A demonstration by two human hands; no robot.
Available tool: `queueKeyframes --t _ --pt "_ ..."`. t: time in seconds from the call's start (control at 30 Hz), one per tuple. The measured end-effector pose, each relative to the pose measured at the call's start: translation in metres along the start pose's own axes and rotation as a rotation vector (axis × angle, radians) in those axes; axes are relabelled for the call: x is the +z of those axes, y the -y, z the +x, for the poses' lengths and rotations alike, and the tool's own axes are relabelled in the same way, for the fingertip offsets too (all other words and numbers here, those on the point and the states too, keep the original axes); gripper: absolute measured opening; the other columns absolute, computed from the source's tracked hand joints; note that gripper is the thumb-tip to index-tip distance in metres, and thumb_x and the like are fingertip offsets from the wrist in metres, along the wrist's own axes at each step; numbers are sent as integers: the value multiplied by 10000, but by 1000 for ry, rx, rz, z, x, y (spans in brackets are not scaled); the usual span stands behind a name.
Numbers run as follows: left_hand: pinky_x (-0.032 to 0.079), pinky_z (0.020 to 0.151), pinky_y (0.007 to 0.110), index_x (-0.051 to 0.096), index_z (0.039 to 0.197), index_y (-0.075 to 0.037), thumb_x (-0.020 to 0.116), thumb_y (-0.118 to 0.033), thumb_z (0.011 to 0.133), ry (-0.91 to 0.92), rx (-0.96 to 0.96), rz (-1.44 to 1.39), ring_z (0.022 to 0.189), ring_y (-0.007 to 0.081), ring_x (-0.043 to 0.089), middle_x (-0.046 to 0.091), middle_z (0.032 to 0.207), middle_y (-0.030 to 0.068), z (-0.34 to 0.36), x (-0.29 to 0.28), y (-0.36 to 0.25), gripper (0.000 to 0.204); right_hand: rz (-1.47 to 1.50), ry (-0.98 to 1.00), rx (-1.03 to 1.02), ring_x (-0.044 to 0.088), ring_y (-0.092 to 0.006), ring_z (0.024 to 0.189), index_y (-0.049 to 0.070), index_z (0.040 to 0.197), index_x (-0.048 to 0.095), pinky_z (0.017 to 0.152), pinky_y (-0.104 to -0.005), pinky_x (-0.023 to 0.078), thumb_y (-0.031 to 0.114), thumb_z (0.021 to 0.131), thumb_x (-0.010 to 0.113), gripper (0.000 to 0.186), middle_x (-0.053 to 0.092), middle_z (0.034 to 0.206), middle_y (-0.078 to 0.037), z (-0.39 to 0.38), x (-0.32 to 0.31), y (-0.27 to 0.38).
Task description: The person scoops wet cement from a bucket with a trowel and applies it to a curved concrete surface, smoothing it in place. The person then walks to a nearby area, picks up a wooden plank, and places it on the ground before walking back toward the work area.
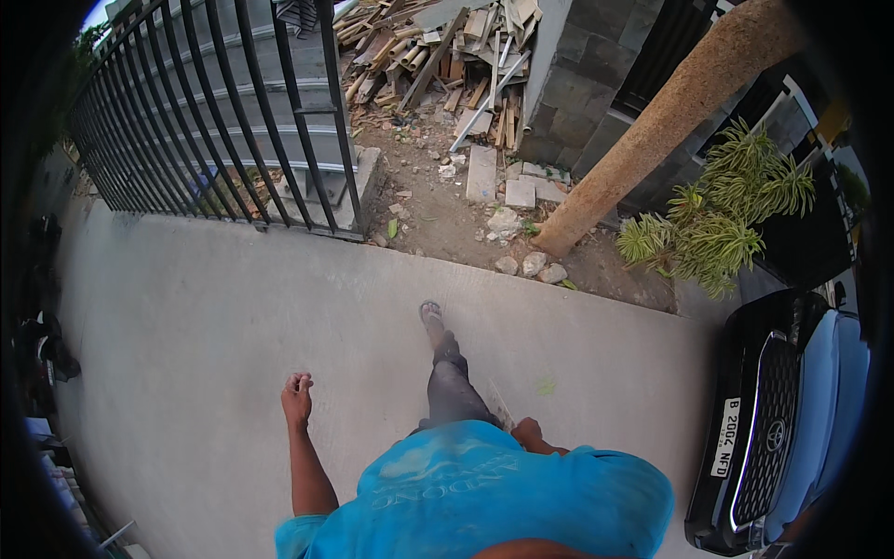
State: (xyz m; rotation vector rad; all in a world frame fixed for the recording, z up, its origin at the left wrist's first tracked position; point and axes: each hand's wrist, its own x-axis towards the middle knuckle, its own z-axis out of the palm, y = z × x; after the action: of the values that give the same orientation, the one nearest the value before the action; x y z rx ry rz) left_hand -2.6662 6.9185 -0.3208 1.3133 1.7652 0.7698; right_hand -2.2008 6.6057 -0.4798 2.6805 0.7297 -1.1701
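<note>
My left hand swings out over the concrete pavement, its fingers curled together with nothing visible in them. Close to my right hip is my right hand, closed and partly hidden by my blue shirt. A thin, flat, pale strip-like thing juts forward from it beside my thigh; its kind cannot be made out. One sandalled foot is stretched ahead on the pavement.
A black bar gate stands at the far left. Beyond a dirt strip lies a heap of scrap wood. A leaning tree trunk, stones and a bushy plant are at the right, near a parked dark car.
</note>
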Motion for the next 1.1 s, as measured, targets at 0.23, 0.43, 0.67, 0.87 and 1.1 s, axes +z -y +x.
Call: queueKeyframes --t 0.23,0.43,0.67,0.87,1.1 --pt "543 646 356 698 864 -7 570 -162 807 -5 -366 340 705 244 696 693 721 146 45 31 154 209 135 -225 -206 660 -396 928 -9 837 689 837 -469 531 217 698 630 272 683 942 -238 231 -162 268" --pt "533 598 299 651 911 67 558 -74 854 -199 -616 -17 678 205 661 665 779 127 81 55 45 178 241 -1100 -609 609 -381 1065 29 1115 659 911 -448 490 243 777 608 403 638 1126 -232 369 -747 585" --pt "519 689 322 633 940 52 560 -68 867 -480 -537 -97 731 197 652 659 847 117 139 44 -33 159 439 -1376 -809 631 -317 1096 101 1262 595 924 -393 485 322 796 577 516 639 1225 -171 219 -1030 828" --pt "476 541 288 628 923 -1 552 -118 834 -407 -709 -223 718 190 650 644 827 87 100 72 -25 166 75 -672 -928 634 -410 999 104 1186 590 856 -467 512 219 837 616 369 663 1060 -227 321 -650 858" --pt "498 607 334 632 980 -33 579 -173 861 -530 -703 -461 825 212 658 655 890 68 -25 89 43 191 -722 87 -704 631 -360 1089 40 1028 717 870 -446 529 130 801 592 274 664 1149 -188 301 -222 567"
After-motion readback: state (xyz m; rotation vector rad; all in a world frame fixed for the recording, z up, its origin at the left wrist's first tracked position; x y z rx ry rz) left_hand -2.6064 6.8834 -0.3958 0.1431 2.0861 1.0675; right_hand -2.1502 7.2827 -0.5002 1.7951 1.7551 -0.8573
